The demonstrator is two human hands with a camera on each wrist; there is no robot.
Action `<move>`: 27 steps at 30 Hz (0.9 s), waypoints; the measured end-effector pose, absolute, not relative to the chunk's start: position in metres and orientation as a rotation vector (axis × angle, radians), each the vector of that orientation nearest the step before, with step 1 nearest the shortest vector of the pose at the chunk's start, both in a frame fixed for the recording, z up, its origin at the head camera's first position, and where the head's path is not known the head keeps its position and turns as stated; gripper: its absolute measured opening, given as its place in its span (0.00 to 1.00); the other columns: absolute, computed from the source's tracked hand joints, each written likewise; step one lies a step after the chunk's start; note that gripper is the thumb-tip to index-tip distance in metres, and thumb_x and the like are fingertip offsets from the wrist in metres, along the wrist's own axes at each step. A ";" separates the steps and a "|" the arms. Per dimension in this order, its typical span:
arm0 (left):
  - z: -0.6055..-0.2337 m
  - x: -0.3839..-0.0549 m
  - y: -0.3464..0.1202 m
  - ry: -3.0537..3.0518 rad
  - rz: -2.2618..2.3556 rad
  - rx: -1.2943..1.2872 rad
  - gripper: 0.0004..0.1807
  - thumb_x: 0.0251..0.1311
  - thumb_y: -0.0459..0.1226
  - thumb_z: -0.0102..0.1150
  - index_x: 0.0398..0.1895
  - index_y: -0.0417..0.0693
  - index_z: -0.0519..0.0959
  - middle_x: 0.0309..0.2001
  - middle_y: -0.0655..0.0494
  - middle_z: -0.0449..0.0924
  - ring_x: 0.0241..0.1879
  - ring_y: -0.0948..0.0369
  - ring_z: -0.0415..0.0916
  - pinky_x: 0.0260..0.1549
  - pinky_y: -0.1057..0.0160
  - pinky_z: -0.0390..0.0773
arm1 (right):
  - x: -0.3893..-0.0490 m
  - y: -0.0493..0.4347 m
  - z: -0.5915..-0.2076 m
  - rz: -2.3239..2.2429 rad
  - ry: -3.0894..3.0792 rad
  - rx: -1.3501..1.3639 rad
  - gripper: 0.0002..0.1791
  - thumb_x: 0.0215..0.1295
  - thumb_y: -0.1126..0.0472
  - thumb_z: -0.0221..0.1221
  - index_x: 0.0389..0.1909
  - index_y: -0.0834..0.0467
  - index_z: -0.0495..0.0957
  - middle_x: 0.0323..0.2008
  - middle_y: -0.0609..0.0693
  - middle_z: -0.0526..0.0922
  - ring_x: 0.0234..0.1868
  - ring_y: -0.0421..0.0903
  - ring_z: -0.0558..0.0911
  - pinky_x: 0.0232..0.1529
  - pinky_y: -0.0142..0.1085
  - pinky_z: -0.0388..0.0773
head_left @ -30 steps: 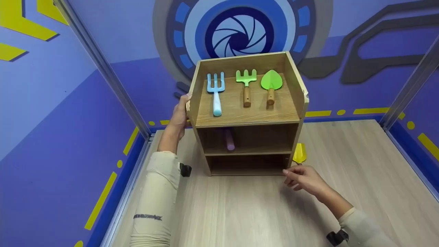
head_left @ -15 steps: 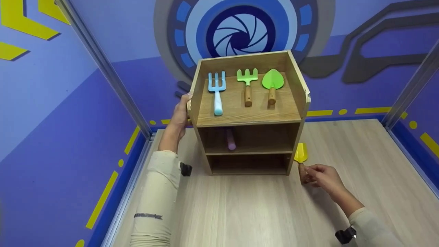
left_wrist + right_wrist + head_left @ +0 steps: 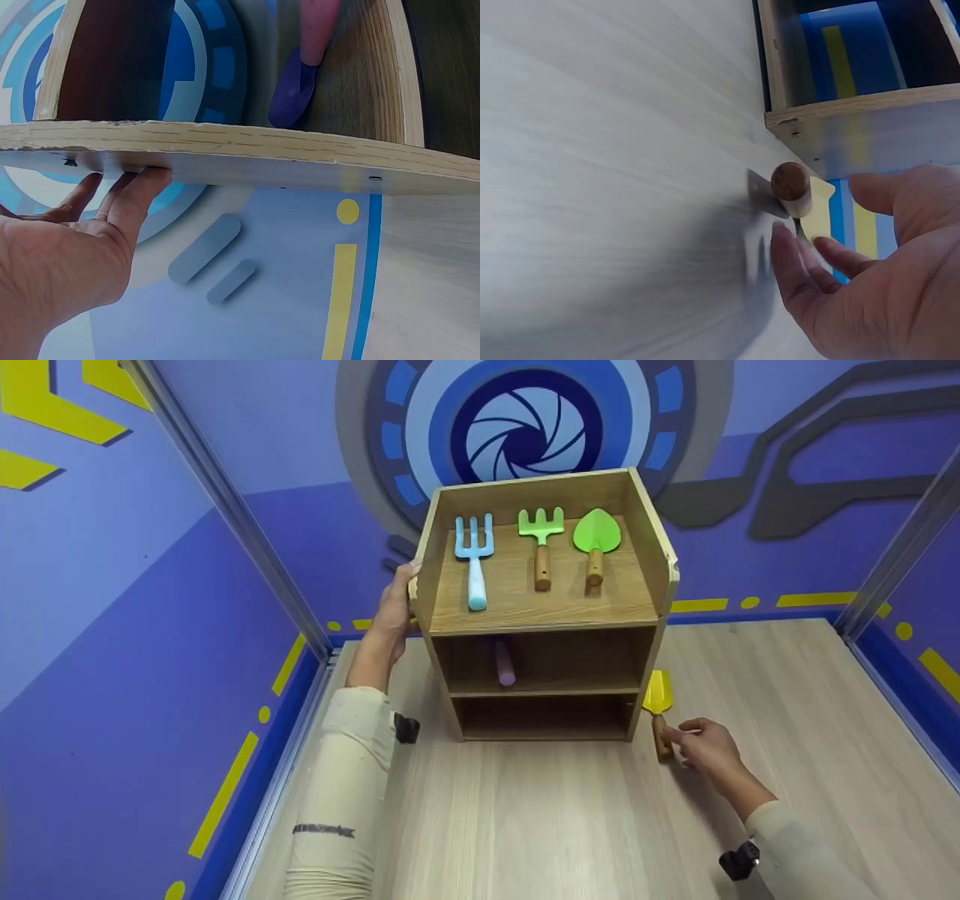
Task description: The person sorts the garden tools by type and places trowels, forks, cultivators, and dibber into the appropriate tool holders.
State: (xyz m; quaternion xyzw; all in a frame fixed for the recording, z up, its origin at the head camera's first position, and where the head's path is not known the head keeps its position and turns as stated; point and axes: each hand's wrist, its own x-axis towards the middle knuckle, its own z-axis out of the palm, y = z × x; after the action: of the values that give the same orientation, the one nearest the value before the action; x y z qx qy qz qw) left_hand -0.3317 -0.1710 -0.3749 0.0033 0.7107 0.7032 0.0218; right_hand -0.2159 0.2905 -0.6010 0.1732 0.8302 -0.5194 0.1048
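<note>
My left hand (image 3: 391, 611) rests against the outer left side of a small wooden shelf (image 3: 547, 627). In the left wrist view, that hand's (image 3: 82, 251) straight fingertips touch the side panel. A yellow hand trowel (image 3: 658, 691) with a wooden handle lies on the table beside the shelf's lower right side. Near its handle is my right hand (image 3: 709, 750). In the right wrist view, thumb and fingers of this hand (image 3: 885, 289) are spread apart around the handle end (image 3: 790, 182), with a gap between thumb and handle.
On the top board lie a light blue hand fork (image 3: 475, 562), a green hand fork (image 3: 541, 547) and a green trowel (image 3: 596, 544). A tool with a purple blade (image 3: 294, 90) and pink handle sits on the middle level. Blue-purple walls (image 3: 292, 532) enclose the table.
My right hand has moved right from the shelf's lower front corner to the yellow trowel's handle, then drawn slightly back, with more of the handle showing. The left hand keeps its place.
</note>
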 end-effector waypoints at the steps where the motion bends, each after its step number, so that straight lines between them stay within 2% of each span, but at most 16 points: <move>1: -0.375 -0.332 -0.171 2.205 2.176 0.008 0.40 0.64 0.64 0.48 0.73 0.55 0.74 0.57 0.49 0.78 0.52 0.54 0.79 0.47 0.55 0.81 | -0.217 0.289 -0.601 -1.515 2.450 0.516 0.36 0.76 0.48 0.60 0.70 0.73 0.66 0.54 0.62 0.79 0.46 0.49 0.81 0.41 0.37 0.85; 4: -0.375 -0.332 -0.171 2.214 2.167 0.001 0.40 0.63 0.65 0.48 0.74 0.55 0.74 0.59 0.48 0.77 0.53 0.53 0.79 0.48 0.54 0.81 | -0.222 0.285 -0.602 -1.486 2.449 0.537 0.36 0.75 0.51 0.59 0.70 0.73 0.65 0.57 0.66 0.76 0.48 0.52 0.79 0.41 0.37 0.84; 7: -0.375 -0.332 -0.172 2.219 2.161 0.000 0.41 0.63 0.65 0.48 0.75 0.56 0.73 0.62 0.47 0.76 0.55 0.52 0.78 0.50 0.54 0.80 | -0.226 0.281 -0.603 -1.465 2.457 0.538 0.35 0.74 0.51 0.59 0.68 0.73 0.66 0.55 0.66 0.78 0.45 0.52 0.80 0.40 0.39 0.84; 11: -0.375 -0.331 -0.173 2.223 2.160 0.003 0.41 0.64 0.65 0.48 0.76 0.56 0.72 0.63 0.46 0.76 0.55 0.52 0.78 0.50 0.54 0.80 | -0.231 0.273 -0.603 -1.413 2.504 0.518 0.32 0.72 0.49 0.62 0.62 0.72 0.70 0.42 0.59 0.84 0.37 0.48 0.81 0.35 0.38 0.81; 13: -0.375 -0.331 -0.173 2.221 2.162 0.001 0.41 0.64 0.65 0.47 0.76 0.56 0.72 0.62 0.46 0.76 0.54 0.52 0.78 0.49 0.55 0.80 | -0.235 0.269 -0.603 -1.372 2.532 0.516 0.28 0.72 0.49 0.61 0.55 0.71 0.72 0.34 0.54 0.83 0.33 0.46 0.80 0.32 0.37 0.78; 16: -0.375 -0.331 -0.173 2.219 2.164 -0.001 0.41 0.64 0.64 0.47 0.76 0.56 0.72 0.62 0.46 0.76 0.54 0.52 0.78 0.49 0.54 0.80 | -0.240 0.264 -0.605 -1.302 2.585 0.516 0.22 0.73 0.49 0.58 0.46 0.67 0.73 0.27 0.49 0.78 0.29 0.45 0.76 0.28 0.35 0.74; 21: -0.375 -0.330 -0.172 2.230 2.151 -0.004 0.41 0.65 0.65 0.47 0.76 0.55 0.71 0.64 0.46 0.75 0.55 0.51 0.78 0.50 0.54 0.80 | -0.247 0.260 -0.609 -1.282 2.605 0.539 0.17 0.72 0.53 0.57 0.40 0.65 0.73 0.26 0.48 0.75 0.27 0.45 0.75 0.26 0.35 0.74; 27: -0.374 -0.330 -0.170 2.220 2.155 -0.005 0.41 0.64 0.65 0.47 0.76 0.56 0.72 0.62 0.47 0.76 0.55 0.52 0.78 0.50 0.54 0.80 | -0.250 0.259 -0.610 -1.305 2.580 0.561 0.13 0.72 0.57 0.55 0.41 0.65 0.73 0.25 0.48 0.78 0.27 0.44 0.77 0.27 0.34 0.74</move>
State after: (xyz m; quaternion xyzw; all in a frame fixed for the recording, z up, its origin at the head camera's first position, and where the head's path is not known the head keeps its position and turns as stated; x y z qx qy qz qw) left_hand -0.3301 -0.1700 -0.3743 -0.0017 0.7173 0.6964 0.0239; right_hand -0.2499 0.2592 -0.6098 0.1897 0.8717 -0.4411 0.0981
